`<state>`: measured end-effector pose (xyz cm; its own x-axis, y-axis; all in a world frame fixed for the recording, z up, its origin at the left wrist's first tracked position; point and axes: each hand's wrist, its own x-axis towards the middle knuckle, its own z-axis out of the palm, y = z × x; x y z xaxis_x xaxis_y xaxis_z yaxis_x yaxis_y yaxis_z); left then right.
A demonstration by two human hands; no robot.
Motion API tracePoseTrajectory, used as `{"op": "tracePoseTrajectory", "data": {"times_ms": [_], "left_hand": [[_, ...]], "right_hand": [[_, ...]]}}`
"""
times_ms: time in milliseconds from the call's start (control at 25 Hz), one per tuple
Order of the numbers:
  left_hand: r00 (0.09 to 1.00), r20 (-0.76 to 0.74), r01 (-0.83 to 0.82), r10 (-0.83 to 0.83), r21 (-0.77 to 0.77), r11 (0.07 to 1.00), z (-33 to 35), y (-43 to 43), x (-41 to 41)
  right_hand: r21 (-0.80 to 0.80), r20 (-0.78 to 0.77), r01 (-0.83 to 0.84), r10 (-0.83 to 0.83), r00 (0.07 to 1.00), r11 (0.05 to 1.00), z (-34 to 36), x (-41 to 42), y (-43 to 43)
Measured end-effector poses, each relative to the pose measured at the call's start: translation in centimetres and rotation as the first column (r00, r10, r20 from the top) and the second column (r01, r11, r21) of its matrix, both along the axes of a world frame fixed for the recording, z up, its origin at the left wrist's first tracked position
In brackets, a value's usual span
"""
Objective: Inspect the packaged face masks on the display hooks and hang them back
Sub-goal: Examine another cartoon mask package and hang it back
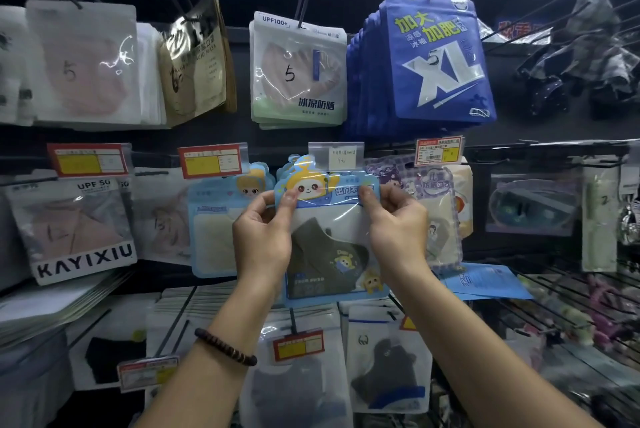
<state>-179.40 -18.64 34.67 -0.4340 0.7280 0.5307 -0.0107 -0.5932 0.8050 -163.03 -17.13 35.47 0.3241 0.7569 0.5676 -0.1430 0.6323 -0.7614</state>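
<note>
Item 1. Light-blue plastic mask pack with a yellow cartoon header and a clear window over a dark olive cloth mask. It is held upright, facing the camera, in front of the black display wall. Whether a hook passes through its header cannot be told.

Item 2. Left grip. The forearm rises from below. The thumb and forefinger pinch the pack's upper left edge, and the other fingers curl behind it. A dark beaded bracelet circles the wrist.

Item 3. Right grip. The forearm comes in from the lower right. The thumb and fingers pinch the pack's upper right edge, level with the left grip.

Item 4. Clear price-tag sleeve with white slip: just above the pack's header.

Item 5. Light-blue pack with blond cartoon child: hanging just left of the pack, partly behind the left grip.

Item 6. Purple checked pack: just right of the pack, behind the right grip.

Item 7. White-and-green pack marked UPF100+: on a hook above the pack, with "5" handwritten on it.

Item 8. Stack of blue XL packs: above and to the right of the pack.
</note>
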Motion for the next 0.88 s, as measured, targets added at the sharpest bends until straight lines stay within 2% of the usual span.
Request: {"op": "tracePoseTrajectory", "data": {"times_ms": [280, 400, 560, 720, 880], "left_hand": [[1.0, -0.007, 0.03, -0.03, 0.025, 0.999, 1.8, 1.3, 0.1], [0.999, -0.002, 0.034, -0.034, 0.016, 0.999, 2.7, 1.7, 0.2], [1.0, -0.008, -0.013, 0.013, -0.036, 0.999, 2.9, 2.1, -0.1], [0.999, -0.049, -0.022, 0.018, -0.071, 0.997, 2.6, 1.9, -0.2], [0.987, -0.133, -0.102, 0.088, -0.103, 0.989, 2.7, 2.5, -0.6]], "right_hand": [[0.01, -0.071, -0.061, 0.062, 0.996, 0.998, 1.3, 0.2, 1.2], [-0.015, -0.02, -0.024, 0.024, 1.0, 1.0, 2.1, 0.4, 1.4], [-0.084, 0.091, 0.106, -0.098, 0.991, 0.991, 2.5, 0.7, 1.2], [-0.15, 0.103, 0.103, -0.088, 0.991, 0.983, 2.3, 1.0, 1.2], [-0.172, 0.195, 0.207, -0.172, 0.965, 0.963, 2.6, 0.8, 1.5]]}}
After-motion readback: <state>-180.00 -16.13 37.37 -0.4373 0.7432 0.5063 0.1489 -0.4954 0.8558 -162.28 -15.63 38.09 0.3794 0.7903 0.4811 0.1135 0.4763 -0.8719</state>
